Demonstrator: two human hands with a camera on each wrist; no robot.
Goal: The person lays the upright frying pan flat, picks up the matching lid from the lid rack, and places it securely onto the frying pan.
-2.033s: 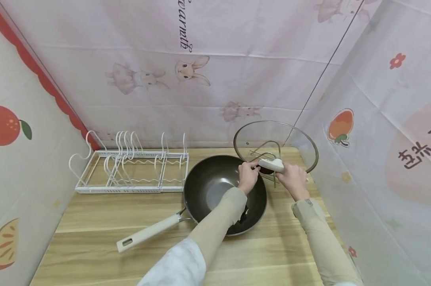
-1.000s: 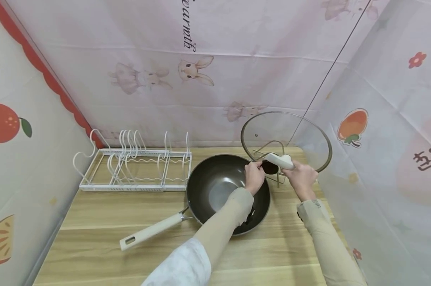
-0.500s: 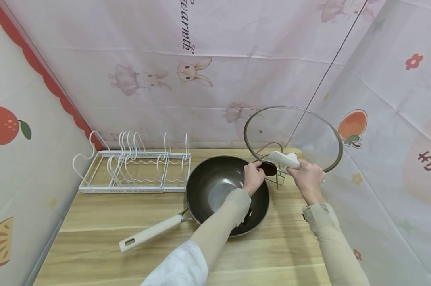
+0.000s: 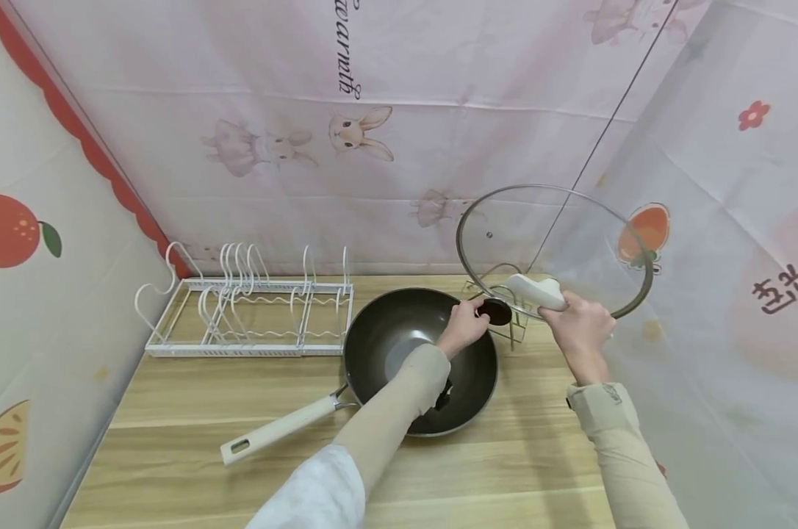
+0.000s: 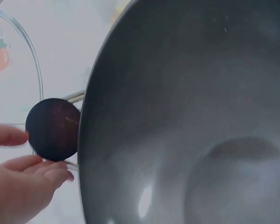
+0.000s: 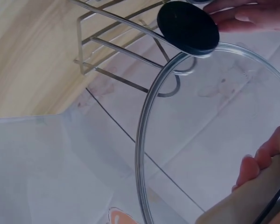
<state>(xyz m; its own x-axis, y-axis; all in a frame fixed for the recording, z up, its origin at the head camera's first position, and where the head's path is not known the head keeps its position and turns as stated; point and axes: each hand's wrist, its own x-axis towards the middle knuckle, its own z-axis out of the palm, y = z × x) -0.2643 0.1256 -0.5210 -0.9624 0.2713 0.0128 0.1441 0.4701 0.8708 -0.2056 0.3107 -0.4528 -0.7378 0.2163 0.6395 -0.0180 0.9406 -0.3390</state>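
My right hand (image 4: pixel 580 330) grips the white handle (image 4: pixel 539 292) of a large glass lid (image 4: pixel 558 228), held tilted up at the back right. At the far right edge of the wok, my left hand (image 4: pixel 461 325) pinches the edge of a dark round disc (image 4: pixel 496 312). The disc sits at the front of a wire rack (image 4: pixel 519 332), just below the lid's rim. In the right wrist view the lid's metal rim (image 6: pixel 141 154) passes close to the disc (image 6: pixel 189 28); whether they touch I cannot tell. My left forearm hides part of the wok (image 4: pixel 372 345).
The wok's cream handle (image 4: pixel 280 428) points front left across the wooden table (image 4: pixel 174 411). A white dish rack (image 4: pixel 247 349) with upright loops stands at the back left. Patterned cloth walls (image 4: pixel 240 59) enclose the table at the back and both sides.
The glass lid and my right hand have moved right and slightly up, leaving more of the dark disc in view. My left hand has stayed at the disc's edge. The wok has not moved.
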